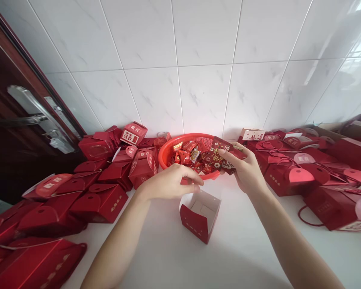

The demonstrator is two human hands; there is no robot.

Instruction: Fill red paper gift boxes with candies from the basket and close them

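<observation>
My right hand [243,164] grips a dark red packet [218,154] with gold lettering and flower prints, thumb on its face. That packet is held over the right side of a red plastic basket [198,138] filled with wrapped candies [185,156]. In front of the basket stands a red paper box [195,220], its top open and its white inside bare. My left hand [177,182] hovers by the box's back left edge, fingers and thumb apart, with nothing visible in it. Whether its fingertips touch the box's back flap I cannot tell.
Several folded red gift boxes [99,202] crowd the left of the white table [168,257]. More boxes, with red cord handles [291,174], fill the right. A tiled wall [204,96] rises behind, and a dark door with a metal handle [39,116] stands at left.
</observation>
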